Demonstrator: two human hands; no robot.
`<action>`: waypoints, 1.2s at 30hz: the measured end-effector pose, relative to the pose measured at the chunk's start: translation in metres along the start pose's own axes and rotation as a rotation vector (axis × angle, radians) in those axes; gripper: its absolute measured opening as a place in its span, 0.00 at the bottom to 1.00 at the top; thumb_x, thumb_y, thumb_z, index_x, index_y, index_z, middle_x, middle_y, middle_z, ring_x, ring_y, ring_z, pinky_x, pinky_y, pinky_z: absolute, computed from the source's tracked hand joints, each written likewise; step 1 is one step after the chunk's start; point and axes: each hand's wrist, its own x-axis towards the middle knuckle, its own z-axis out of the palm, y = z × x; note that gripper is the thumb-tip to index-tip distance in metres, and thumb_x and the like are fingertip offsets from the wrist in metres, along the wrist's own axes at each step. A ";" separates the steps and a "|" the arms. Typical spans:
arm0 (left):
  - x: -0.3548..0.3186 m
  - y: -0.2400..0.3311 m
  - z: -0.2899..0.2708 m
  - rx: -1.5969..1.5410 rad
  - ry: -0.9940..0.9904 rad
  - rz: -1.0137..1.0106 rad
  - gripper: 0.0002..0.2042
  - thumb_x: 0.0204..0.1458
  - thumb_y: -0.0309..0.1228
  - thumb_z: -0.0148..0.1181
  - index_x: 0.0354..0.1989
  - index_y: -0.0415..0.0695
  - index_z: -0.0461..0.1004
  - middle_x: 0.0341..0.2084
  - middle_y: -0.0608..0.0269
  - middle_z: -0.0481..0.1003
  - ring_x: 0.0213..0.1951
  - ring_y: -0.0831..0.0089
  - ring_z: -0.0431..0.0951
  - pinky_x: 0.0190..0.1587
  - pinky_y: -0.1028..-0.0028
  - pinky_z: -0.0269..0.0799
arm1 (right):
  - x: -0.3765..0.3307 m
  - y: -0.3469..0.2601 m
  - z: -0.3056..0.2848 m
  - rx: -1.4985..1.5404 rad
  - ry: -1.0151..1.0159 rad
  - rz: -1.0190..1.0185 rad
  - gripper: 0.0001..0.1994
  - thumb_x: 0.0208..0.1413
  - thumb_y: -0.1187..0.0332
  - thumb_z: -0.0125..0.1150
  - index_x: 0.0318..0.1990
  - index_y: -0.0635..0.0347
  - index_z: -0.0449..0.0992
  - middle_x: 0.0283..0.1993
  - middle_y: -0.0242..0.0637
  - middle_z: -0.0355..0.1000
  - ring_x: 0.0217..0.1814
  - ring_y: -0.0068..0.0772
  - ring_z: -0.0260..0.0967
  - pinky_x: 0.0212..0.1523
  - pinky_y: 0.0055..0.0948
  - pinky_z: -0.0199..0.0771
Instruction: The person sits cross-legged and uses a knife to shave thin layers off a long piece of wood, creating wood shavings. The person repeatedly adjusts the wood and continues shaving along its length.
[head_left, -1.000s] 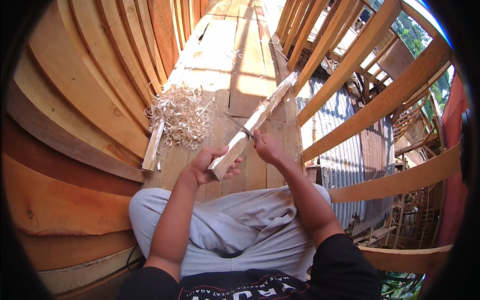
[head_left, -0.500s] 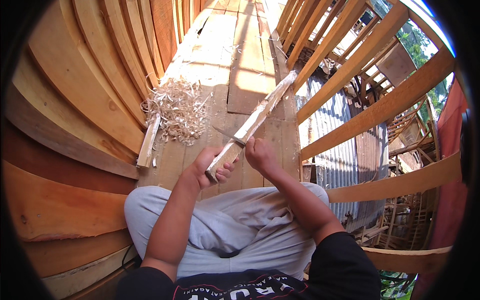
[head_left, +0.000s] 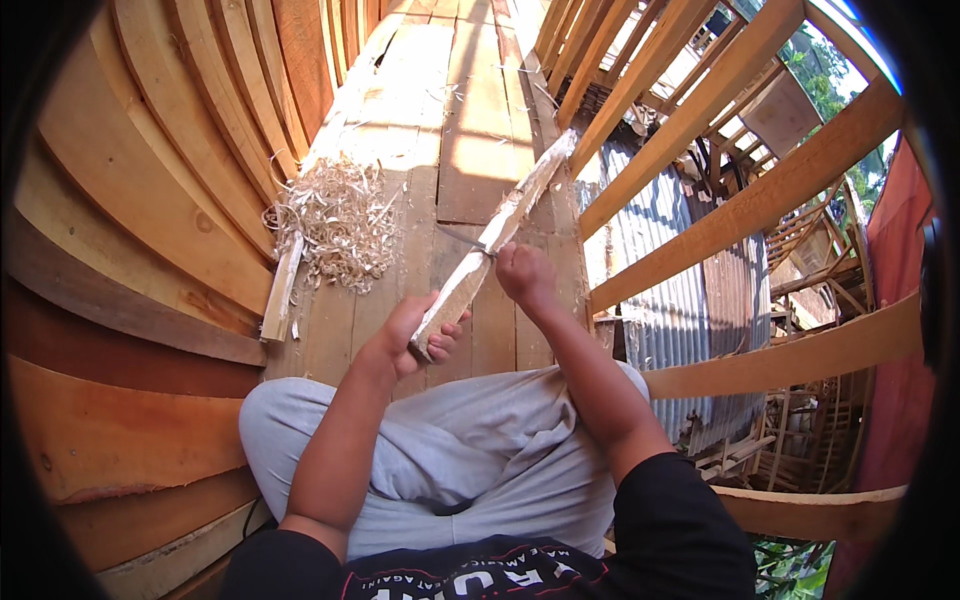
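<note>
A long, pale wooden stick (head_left: 515, 208) slants away from me to the right, its far tip near the railing. My left hand (head_left: 428, 335) is wrapped round its near end. In my right hand (head_left: 525, 272) is a knife (head_left: 461, 237), the fist closed on its handle, which the fingers hide. The blade lies across the stick, about halfway along, and its point sticks out to the left. The upper face of the stick looks freshly cut and whitish.
A heap of curly wood shavings (head_left: 335, 225) lies on the plank floor (head_left: 405, 300), with a short wood piece (head_left: 283, 290) beside it. A board wall (head_left: 150, 190) rises on the left. On the right stands a slatted wooden railing (head_left: 745, 205), with corrugated metal sheets (head_left: 670, 290) beyond it.
My right hand and the knife have moved up along the stick, away from my left hand. My left hand keeps its grip, and the whole view has shifted slightly.
</note>
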 end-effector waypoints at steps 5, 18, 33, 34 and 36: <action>-0.019 0.006 -0.002 0.013 -0.051 -0.040 0.23 0.65 0.49 0.36 0.47 0.38 0.65 0.22 0.71 0.63 0.16 0.85 0.59 0.19 0.82 0.57 | -0.019 -0.030 -0.010 0.012 -0.058 -0.012 0.23 0.58 0.59 0.45 0.18 0.66 0.76 0.23 0.58 0.72 0.27 0.62 0.71 0.33 0.56 0.71; -0.025 -0.004 0.008 -0.052 0.007 0.012 0.22 0.64 0.46 0.39 0.48 0.35 0.63 0.22 0.68 0.63 0.16 0.83 0.60 0.16 0.82 0.57 | 0.008 -0.010 -0.017 0.011 -0.079 -0.174 0.24 0.58 0.59 0.43 0.17 0.66 0.76 0.19 0.54 0.71 0.21 0.58 0.71 0.30 0.51 0.72; -0.020 -0.008 0.013 -0.065 0.027 0.019 0.21 0.64 0.46 0.38 0.48 0.38 0.65 0.22 0.70 0.63 0.16 0.84 0.59 0.17 0.82 0.57 | 0.022 0.004 0.007 -0.088 0.199 -0.152 0.23 0.56 0.60 0.43 0.15 0.61 0.76 0.17 0.53 0.71 0.20 0.56 0.72 0.28 0.51 0.74; -0.024 -0.010 0.014 -0.019 0.038 0.008 0.21 0.64 0.46 0.38 0.48 0.38 0.65 0.22 0.70 0.63 0.16 0.84 0.60 0.17 0.81 0.58 | 0.028 0.007 0.004 -0.114 0.153 -0.088 0.23 0.57 0.60 0.43 0.16 0.62 0.77 0.19 0.53 0.72 0.21 0.57 0.72 0.29 0.50 0.75; -0.029 -0.013 0.017 0.003 0.035 -0.029 0.21 0.64 0.46 0.39 0.50 0.38 0.64 0.22 0.69 0.63 0.15 0.83 0.60 0.17 0.81 0.58 | 0.043 0.021 -0.005 -0.175 0.061 0.045 0.23 0.58 0.60 0.42 0.19 0.63 0.78 0.22 0.55 0.74 0.25 0.57 0.74 0.32 0.48 0.75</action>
